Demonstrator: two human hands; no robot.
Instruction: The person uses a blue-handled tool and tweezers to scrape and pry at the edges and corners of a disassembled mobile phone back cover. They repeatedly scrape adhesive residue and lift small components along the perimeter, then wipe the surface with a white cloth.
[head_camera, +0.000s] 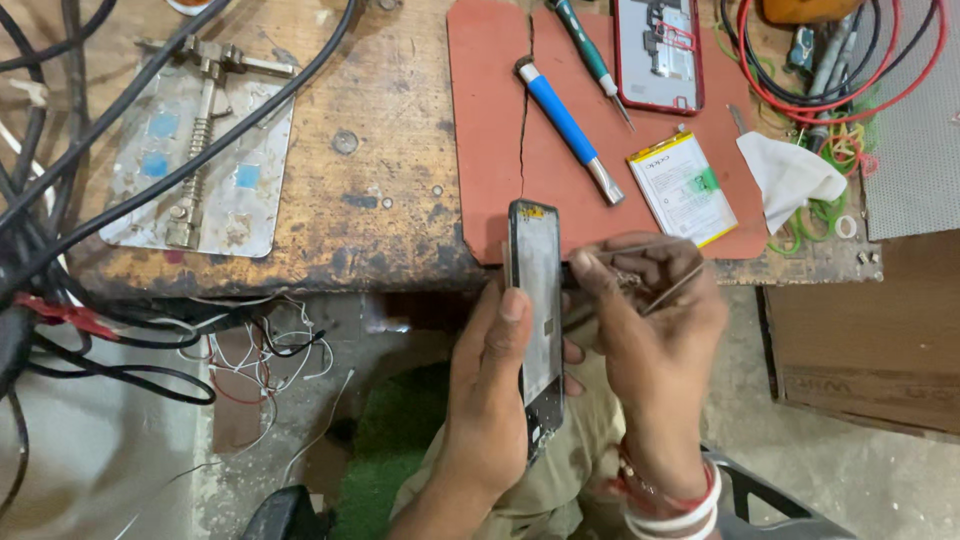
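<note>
Far left of the grip, we note a metal board-holding jig on the worn wooden bench, with black cables crossing it and loose wires hanging below the edge.

Left hand: clenched round the phone frame, thumb laid along its near edge, fingers behind. We hold the frame upright and edge-on, just off the front of the bench, above our lap. It looks stripped: bare metal plate inside, a few small parts still at the lower end.

Right hand: touching the frame's right side, fingers pinched on thin tweezers whose tips point in toward the frame. What the tips bear on we cannot tell.

Beyond the grip, on the cracked red mat: a blue-handled screwdriver, a green-handled one, the red back shell lying open with its inner side up, a battery out on its own, a white cloth. Further right, red leads and green rubber bands.

Our judgement: teardown is well along, with shell off and battery out; fine work inside the frame is in hand, and nothing shows reassembly begun.
</note>
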